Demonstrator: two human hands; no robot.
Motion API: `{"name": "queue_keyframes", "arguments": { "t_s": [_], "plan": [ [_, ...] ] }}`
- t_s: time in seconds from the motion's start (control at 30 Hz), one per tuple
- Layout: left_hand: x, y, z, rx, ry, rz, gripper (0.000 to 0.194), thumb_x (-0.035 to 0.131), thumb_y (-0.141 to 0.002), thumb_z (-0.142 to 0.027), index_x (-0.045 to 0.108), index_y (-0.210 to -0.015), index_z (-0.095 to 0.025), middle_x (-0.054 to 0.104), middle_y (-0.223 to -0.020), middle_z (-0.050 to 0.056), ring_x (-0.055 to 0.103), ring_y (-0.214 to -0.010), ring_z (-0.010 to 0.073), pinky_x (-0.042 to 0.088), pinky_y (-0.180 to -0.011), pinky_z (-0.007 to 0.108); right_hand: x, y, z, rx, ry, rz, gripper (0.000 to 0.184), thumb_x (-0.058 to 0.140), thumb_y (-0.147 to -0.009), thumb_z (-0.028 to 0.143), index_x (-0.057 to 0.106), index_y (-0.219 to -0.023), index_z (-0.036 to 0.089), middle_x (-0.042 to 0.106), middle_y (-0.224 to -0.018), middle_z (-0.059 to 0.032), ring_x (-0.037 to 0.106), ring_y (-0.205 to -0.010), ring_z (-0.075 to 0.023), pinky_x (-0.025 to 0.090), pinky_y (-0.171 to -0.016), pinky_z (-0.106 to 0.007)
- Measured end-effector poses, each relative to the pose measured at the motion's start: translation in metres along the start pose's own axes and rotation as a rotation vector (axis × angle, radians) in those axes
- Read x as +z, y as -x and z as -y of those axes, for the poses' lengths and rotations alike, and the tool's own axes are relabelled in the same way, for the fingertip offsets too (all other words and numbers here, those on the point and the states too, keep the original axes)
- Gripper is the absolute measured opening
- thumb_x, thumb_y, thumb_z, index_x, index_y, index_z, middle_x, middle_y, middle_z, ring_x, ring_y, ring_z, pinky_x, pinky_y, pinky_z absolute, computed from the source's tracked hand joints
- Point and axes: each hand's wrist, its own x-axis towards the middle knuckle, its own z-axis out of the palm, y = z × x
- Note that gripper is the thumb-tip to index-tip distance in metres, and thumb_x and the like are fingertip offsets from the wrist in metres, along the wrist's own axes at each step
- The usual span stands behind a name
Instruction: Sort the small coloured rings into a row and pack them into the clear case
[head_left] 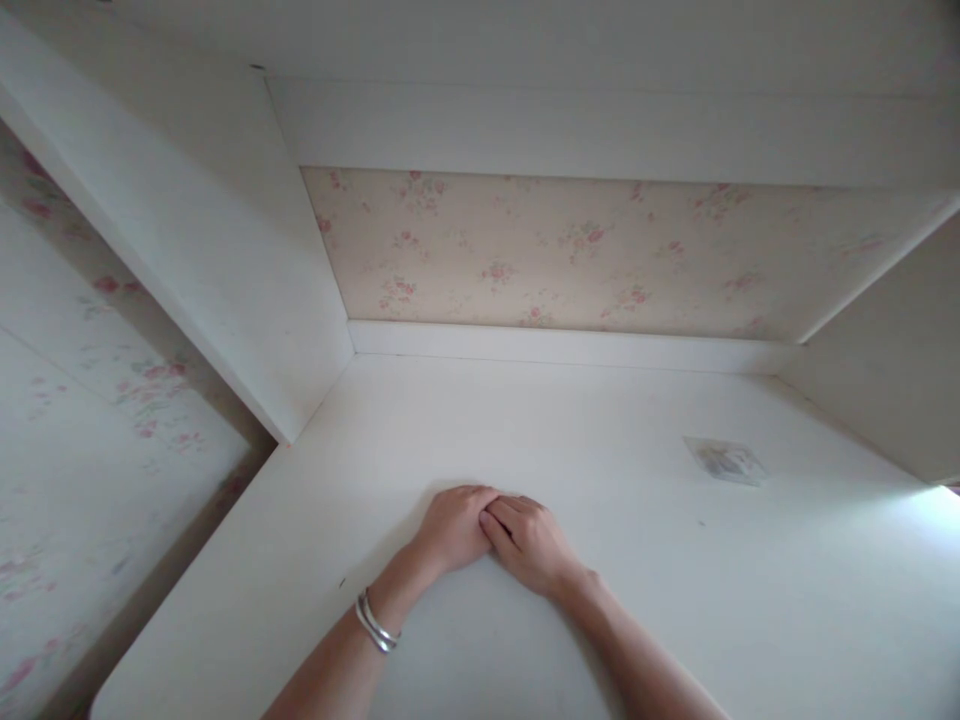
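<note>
My left hand (453, 527) and my right hand (531, 540) rest together on the white desktop (480, 420), near the middle of the view. My right hand is closed over the finger end of my left hand, its fingers bent. Most of the left fingers are hidden under it, so their shape cannot be made out. No object shows in either hand. Around my left wrist sits a silver bangle (375, 625).
A small clear packet (725, 461) lies on the desktop at the right. White side panels (180, 220) and a grey-looking panel (892, 350) flank the desk. An overhead shelf (600, 50) spans above, with floral wallpaper (555, 250) behind. Light enters at the far right.
</note>
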Motion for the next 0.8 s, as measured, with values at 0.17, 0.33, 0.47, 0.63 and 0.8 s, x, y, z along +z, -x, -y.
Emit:
{"name": "queue_keyframes", "arguments": {
  "t_s": [0.17, 0.33, 0.47, 0.63, 0.8],
  "plan": [
    [-0.0024, -0.0007, -0.0061, -0.031, -0.030, 0.007, 0.023, 0.050, -0.073, -0.012, 0.061, -0.090, -0.023, 0.068, -0.089, 0.001, 0.062, -0.083, 0.0178, 0.046, -0.076, 0.027, -0.0023, 0.0007, -0.0011, 0.010, 0.016, 0.018, 0.033, 0.029, -0.098, 0.028, 0.059, -0.085, 0.019, 0.066, -0.085, -0.0027, 0.059, -0.076, -0.0142, 0.037, -0.074, -0.027],
    [-0.0041, -0.0011, -0.0085, -0.029, -0.038, 0.017, 0.023, 0.052, -0.072, -0.015, 0.061, -0.092, -0.023, 0.068, -0.089, 0.001, 0.062, -0.086, 0.0188, 0.045, -0.079, 0.028, -0.0015, 0.0012, -0.0018, -0.012, 0.070, 0.037, 0.036, 0.028, -0.098, 0.029, 0.059, -0.083, 0.019, 0.067, -0.081, -0.0026, 0.058, -0.069, -0.0145, 0.035, -0.071, -0.028],
    [-0.0038, 0.0000, -0.0091, -0.017, -0.039, 0.021, 0.026, 0.051, -0.073, -0.015, 0.062, -0.095, -0.023, 0.068, -0.089, 0.002, 0.061, -0.086, 0.0187, 0.045, -0.079, 0.029, -0.0014, 0.0029, -0.0026, -0.031, 0.102, 0.048, 0.037, 0.026, -0.098, 0.028, 0.059, -0.084, 0.019, 0.067, -0.081, -0.0028, 0.057, -0.068, -0.0146, 0.034, -0.069, -0.029],
    [-0.0038, 0.0006, -0.0100, -0.033, -0.040, 0.020, 0.027, 0.052, -0.071, -0.014, 0.062, -0.094, -0.023, 0.068, -0.090, 0.002, 0.061, -0.087, 0.0187, 0.045, -0.081, 0.028, -0.0020, 0.0035, -0.0020, -0.040, 0.087, 0.040, 0.039, 0.025, -0.099, 0.028, 0.059, -0.083, 0.019, 0.066, -0.080, -0.0028, 0.056, -0.067, -0.0140, 0.034, -0.070, -0.029],
    [-0.0042, 0.0009, -0.0095, -0.026, -0.044, 0.008, 0.025, 0.051, -0.071, -0.012, 0.061, -0.091, -0.023, 0.067, -0.089, 0.002, 0.061, -0.086, 0.0182, 0.046, -0.079, 0.027, -0.0025, 0.0032, -0.0019, -0.029, 0.071, 0.043, 0.036, 0.027, -0.099, 0.027, 0.058, -0.084, 0.019, 0.066, -0.083, -0.0022, 0.057, -0.071, -0.0139, 0.034, -0.071, -0.028]
  ]
}}
